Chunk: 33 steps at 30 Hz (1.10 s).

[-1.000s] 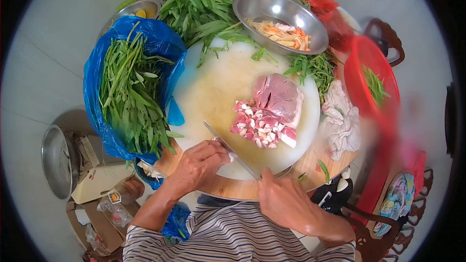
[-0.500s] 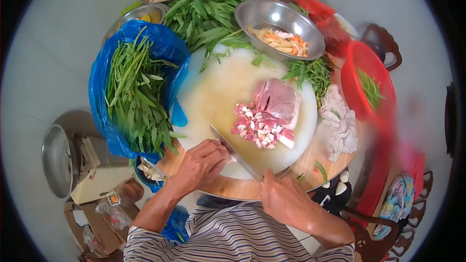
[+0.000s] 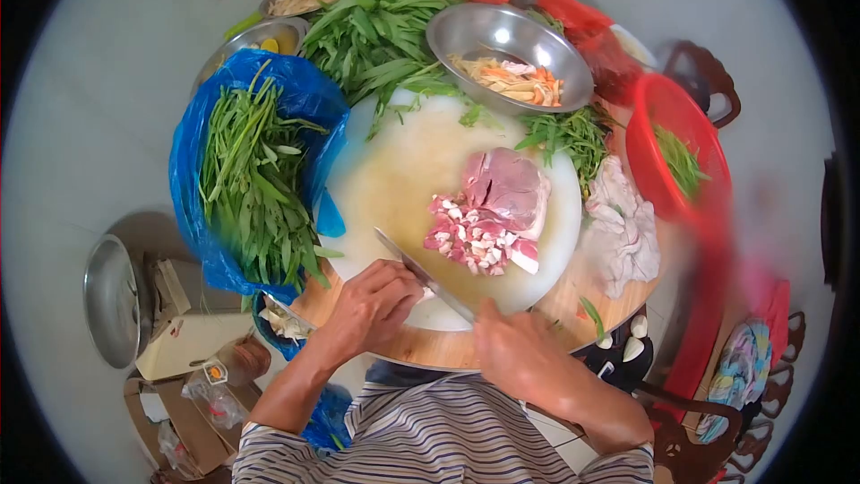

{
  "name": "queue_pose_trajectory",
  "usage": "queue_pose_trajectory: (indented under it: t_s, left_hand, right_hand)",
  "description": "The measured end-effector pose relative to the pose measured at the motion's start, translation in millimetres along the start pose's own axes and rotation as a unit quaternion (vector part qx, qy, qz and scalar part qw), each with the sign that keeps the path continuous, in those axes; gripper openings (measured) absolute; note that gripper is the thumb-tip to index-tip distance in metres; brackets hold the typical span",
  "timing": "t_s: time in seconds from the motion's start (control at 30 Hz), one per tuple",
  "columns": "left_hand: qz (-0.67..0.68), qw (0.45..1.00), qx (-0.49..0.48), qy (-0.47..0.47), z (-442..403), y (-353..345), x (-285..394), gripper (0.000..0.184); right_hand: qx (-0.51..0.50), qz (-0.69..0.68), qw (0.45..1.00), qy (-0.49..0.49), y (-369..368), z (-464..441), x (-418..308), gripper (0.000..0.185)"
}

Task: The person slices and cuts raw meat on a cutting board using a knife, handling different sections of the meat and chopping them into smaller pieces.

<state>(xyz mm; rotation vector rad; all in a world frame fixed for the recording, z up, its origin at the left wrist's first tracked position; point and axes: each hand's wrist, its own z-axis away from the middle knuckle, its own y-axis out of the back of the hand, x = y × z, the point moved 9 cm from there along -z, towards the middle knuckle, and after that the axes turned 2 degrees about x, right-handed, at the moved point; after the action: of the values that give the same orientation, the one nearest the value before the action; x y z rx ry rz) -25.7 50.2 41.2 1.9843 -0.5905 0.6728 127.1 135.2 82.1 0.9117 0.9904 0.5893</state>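
Note:
A round white cutting board [image 3: 385, 170] lies on a wooden table. My right hand [image 3: 515, 345] is closed round the handle of a knife [image 3: 425, 278], whose blade slants up and left over the board's near edge. Beside the blade, my left hand [image 3: 372, 300] has its fingers curled on a small pale piece of meat [image 3: 428, 289], mostly hidden by the fingers. A large piece of raw meat [image 3: 506, 186] rests on the board's right half. Small diced pieces of red and white meat [image 3: 470, 237] are heaped against its near side.
Leafy greens fill a blue plastic bag [image 3: 193, 206] at the left; more greens [image 3: 376, 31] lie behind the board. A steel bowl [image 3: 569, 63] holds shredded food. A crumpled cloth [image 3: 621, 233] and a red basket [image 3: 649, 143] are at the right. Boxes [image 3: 188, 430] stand lower left.
The view has shifted slightly. The knife's blade has moved a little in small strokes beside my left fingers. Both hands keep their holds, and the meat on the board looks unchanged.

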Motion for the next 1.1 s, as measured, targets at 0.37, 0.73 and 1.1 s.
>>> queue_pose_trajectory:
  t_s: [0.37, 0.73, 1.1]
  left_hand:
    - [0.012, 1.0, 0.011, -0.023, -0.3, 2.0, 2.5, 0.026]
    - [-0.079, 0.995, 0.03, -0.045, -13.7, -21.2, 29.2, 0.03]
    - [-0.032, 0.998, 0.004, -0.054, -12.1, -17.8, 30.4, 0.031]
  right_hand:
    - [0.069, -0.041, 0.995, -0.056, 26.9, 21.7, 22.7, 0.021]
    - [0.096, -0.031, 0.993, -0.069, 15.5, 16.6, 31.4, 0.02]
    - [0.065, -0.07, 0.993, -0.064, 2.0, 15.6, 28.2, 0.021]
